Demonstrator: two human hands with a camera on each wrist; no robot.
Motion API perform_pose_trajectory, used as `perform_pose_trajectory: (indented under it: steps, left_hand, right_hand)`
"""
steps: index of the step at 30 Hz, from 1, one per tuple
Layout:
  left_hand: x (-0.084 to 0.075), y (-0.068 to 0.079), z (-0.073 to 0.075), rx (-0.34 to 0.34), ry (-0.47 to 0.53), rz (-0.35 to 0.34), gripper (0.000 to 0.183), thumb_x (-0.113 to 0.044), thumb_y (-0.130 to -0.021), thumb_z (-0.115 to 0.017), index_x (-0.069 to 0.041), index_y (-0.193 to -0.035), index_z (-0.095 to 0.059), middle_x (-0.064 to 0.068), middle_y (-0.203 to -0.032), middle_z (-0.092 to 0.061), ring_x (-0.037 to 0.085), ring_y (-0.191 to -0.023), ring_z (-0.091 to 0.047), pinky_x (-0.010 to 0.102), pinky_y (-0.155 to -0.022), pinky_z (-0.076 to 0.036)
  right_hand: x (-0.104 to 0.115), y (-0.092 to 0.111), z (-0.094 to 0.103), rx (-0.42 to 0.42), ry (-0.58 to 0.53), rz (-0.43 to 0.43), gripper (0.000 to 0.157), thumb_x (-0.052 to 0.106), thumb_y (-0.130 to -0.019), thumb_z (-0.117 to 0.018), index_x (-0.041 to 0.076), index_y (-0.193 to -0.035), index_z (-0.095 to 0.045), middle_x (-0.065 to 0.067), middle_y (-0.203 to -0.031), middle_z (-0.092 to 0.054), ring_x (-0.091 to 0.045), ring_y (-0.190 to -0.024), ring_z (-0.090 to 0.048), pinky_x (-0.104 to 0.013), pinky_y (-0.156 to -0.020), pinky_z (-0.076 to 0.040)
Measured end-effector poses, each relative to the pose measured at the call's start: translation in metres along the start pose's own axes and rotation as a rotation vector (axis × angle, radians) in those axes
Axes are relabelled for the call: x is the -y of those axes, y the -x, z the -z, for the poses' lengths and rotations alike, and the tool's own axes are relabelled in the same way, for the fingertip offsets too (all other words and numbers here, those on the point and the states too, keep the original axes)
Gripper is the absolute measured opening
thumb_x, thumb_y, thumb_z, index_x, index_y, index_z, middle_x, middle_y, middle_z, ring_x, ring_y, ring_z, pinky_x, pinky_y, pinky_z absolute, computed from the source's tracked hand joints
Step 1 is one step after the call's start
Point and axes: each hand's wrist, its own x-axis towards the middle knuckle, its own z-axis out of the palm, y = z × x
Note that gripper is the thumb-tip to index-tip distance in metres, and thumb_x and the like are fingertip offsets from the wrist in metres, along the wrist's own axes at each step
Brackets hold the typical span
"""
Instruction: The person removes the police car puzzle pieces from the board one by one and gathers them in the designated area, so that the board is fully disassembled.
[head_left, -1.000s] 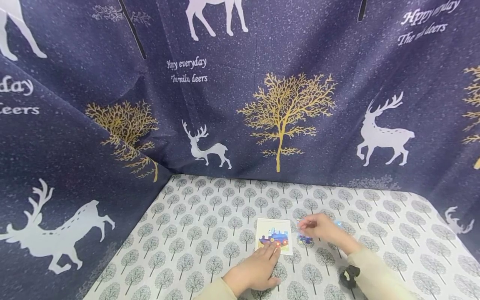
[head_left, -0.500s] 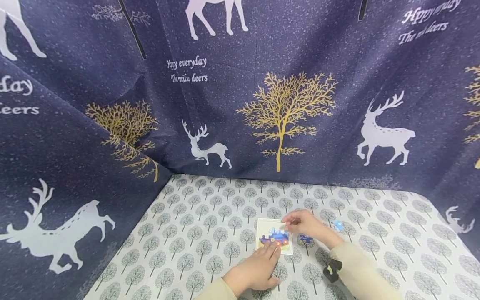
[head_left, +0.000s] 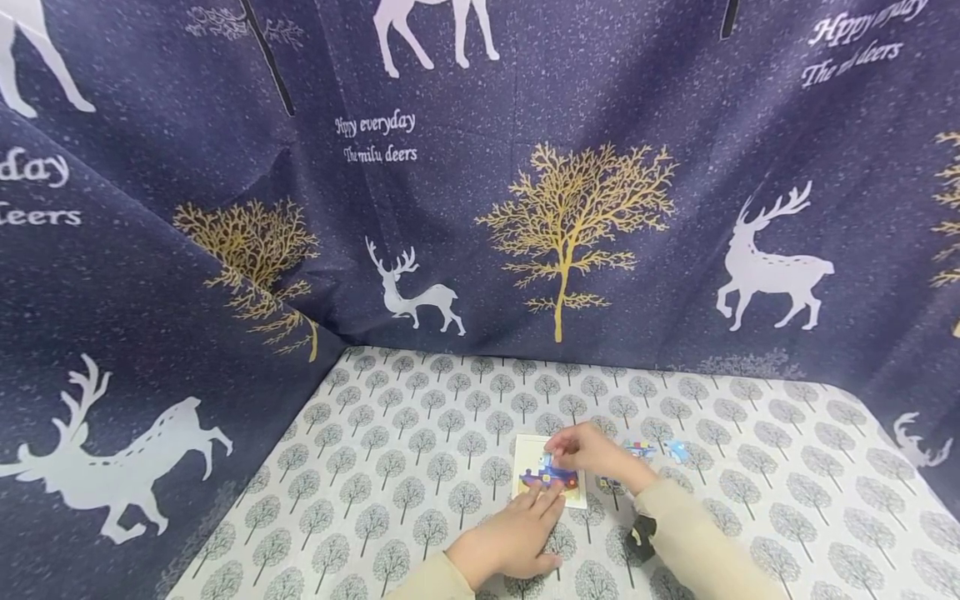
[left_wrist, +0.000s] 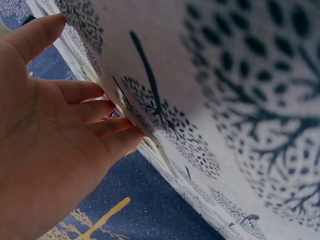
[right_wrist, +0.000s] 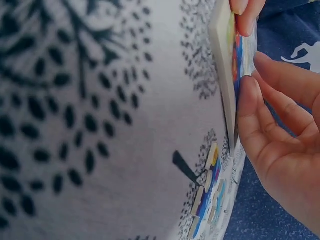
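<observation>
A small jigsaw puzzle (head_left: 529, 446) with a blue train picture and a pale frame lies on the table. My left hand (head_left: 517, 533) rests its straight fingers on the puzzle's near edge; the left wrist view shows those fingertips (left_wrist: 132, 131) against it. Over the upper right of the picture, my right hand (head_left: 596, 454) has thumb and fingers bent together, pinching a puzzle piece that the fingers mostly hide. In the right wrist view, the thumb (right_wrist: 249, 95) touches the surface of the puzzle board (right_wrist: 225, 65).
Loose puzzle pieces lie right of the board: a light blue piece (head_left: 677, 451), a multicoloured piece (head_left: 639, 448), and others partly behind the right hand. More pieces (right_wrist: 206, 192) show in the right wrist view. A dark deer-print cloth (head_left: 450, 208) hangs behind the tree-print tabletop (head_left: 420, 433).
My right hand has moved left from the loose pieces to the upper right of the puzzle. The multicoloured piece it covered is uncovered. My left hand stays in place.
</observation>
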Motion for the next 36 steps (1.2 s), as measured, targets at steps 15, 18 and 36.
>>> perform_pose_trajectory:
  steps: [15,18,36]
  left_hand:
    - [0.0004,0.0004,0.0005,0.020,0.016,0.006,0.076,-0.052,-0.093,-0.054,-0.008,-0.150,-0.031,0.008,-0.159,-0.021,0.029,-0.144,-0.024,0.035,-0.113,-0.029]
    - [0.0006,0.0006,0.0007,0.017,0.013,0.005,0.076,-0.052,-0.093,-0.054,-0.008,-0.150,-0.031,0.008,-0.159,-0.021,0.028,-0.143,-0.024,0.035,-0.113,-0.030]
    - [-0.0001,0.0011,0.0011,0.002,0.002,0.005,0.076,-0.052,-0.093,-0.054,-0.007,-0.150,-0.032,0.008,-0.158,-0.023,0.029,-0.143,-0.025,0.035,-0.113,-0.030]
  right_hand:
    - [0.0048,-0.0002,-0.0027,0.022,0.019,-0.086,0.028,-0.002,-0.076,-0.073,-0.001,-0.104,-0.069,-0.004,-0.081,-0.062,-0.013,-0.073,-0.057,-0.023,-0.064,-0.052]
    - [0.0057,0.0003,-0.0030,0.029,0.010,-0.088,0.028,-0.004,-0.076,-0.072,-0.002,-0.104,-0.069,-0.006,-0.082,-0.061,-0.013,-0.072,-0.056,-0.023,-0.063,-0.051]
    - [0.0028,-0.0003,-0.0031,0.029,-0.019,-0.018,0.030,-0.010,-0.073,-0.069,0.001,-0.100,-0.062,-0.009,-0.085,-0.058,-0.014,-0.075,-0.054,-0.022,-0.067,-0.050]
